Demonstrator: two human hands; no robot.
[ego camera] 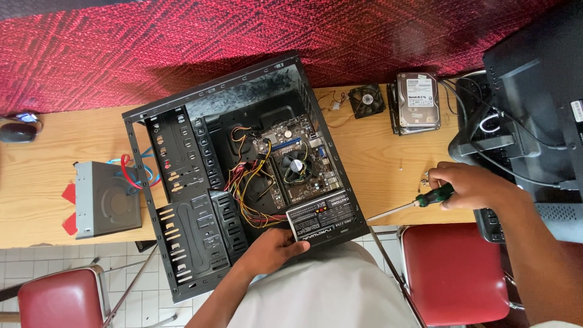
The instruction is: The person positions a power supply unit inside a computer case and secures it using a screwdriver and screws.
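**Open PC case, power supply in hand**

Your left hand grips the power supply at the near edge of the open computer case on the bench. Your right hand is closed round a green-handled screwdriver, tip over the bench edge. Risk: yellow wiring could snag on the motherboard if the supply shifts; small loose screws beside your right hand may roll off
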